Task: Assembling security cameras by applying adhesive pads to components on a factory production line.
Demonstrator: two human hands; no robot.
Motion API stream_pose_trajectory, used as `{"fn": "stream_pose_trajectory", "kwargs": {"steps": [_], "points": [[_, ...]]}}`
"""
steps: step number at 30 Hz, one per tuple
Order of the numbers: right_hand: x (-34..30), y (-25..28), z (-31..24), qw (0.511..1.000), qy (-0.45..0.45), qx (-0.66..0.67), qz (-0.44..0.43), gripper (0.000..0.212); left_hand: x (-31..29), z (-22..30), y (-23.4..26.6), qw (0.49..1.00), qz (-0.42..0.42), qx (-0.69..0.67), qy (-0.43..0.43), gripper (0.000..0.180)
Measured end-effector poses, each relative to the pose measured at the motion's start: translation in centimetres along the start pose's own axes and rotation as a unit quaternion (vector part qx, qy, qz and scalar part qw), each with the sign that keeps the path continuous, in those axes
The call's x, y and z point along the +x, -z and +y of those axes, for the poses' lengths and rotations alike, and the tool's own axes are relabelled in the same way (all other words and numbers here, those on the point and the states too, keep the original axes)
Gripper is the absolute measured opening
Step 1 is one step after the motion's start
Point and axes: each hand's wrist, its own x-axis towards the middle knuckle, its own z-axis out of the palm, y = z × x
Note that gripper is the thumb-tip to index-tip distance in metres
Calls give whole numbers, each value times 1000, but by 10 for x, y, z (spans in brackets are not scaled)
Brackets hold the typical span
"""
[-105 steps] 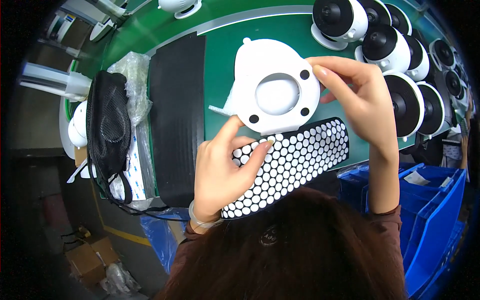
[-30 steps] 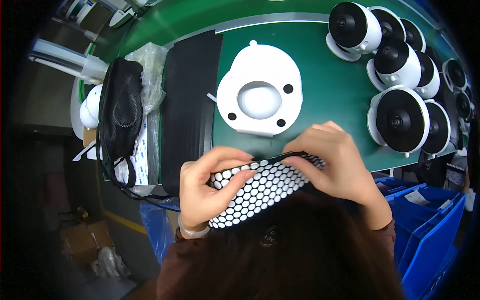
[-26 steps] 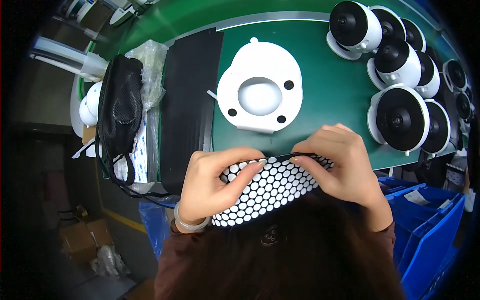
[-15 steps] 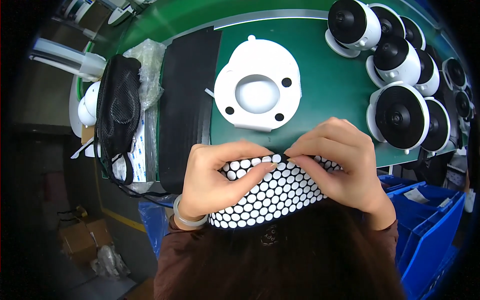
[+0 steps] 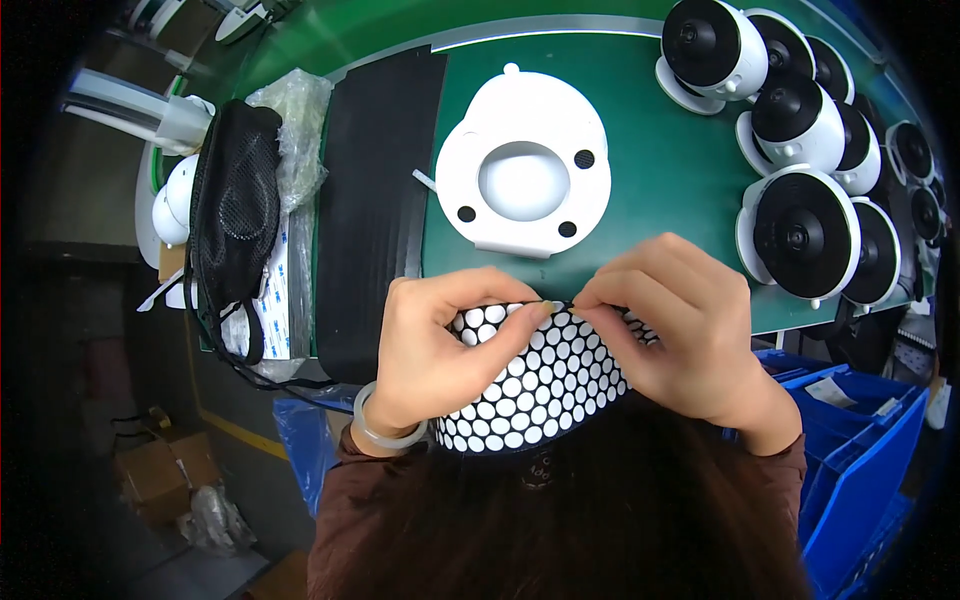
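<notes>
A sheet of round stick-on pads (image 5: 535, 385), white dots in rows on black, is held curved close in front of me. My left hand (image 5: 430, 345) pinches its far edge between thumb and forefinger. Right beside those fingertips, my right hand (image 5: 680, 330) is closed in a pinch on the same edge. Whether a single pad is between the fingertips is too small to tell. Beyond the hands lies a white rounded device (image 5: 530, 105), with a ring-shaped base facing up. Three black round pads (image 5: 584, 159) sit spaced around that ring.
Several white cameras with black fronts (image 5: 800, 235) stand grouped at the right of the green table (image 5: 650, 170). To the left lie a black flat board (image 5: 375, 200), a black mesh pouch (image 5: 240, 200) and clear bubble wrap (image 5: 305, 130). Blue crates (image 5: 860, 430) stand below right.
Both hands keep pinching the sheet's far edge, and their fingertips have come slightly closer together. The sheet has bent a little more. The view has shifted slightly.
</notes>
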Motion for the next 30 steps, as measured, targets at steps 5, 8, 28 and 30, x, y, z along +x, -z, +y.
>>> {"fn": "stream_pose_trajectory", "kwargs": {"steps": [5,8,28,30], "points": [[-4,-10,2,997,42,-8,56,18,1,0,3,998,12,-49,32,7],[1,-3,0,999,-10,34,28,19,-1,2,2,999,22,-23,15,5],[3,-9,0,1000,16,5,24,17,1,2,4,996,36,-85,19,5],[3,-8,1,999,26,-3,33,18,1,3,5,997,36,-67,12,5]]}}
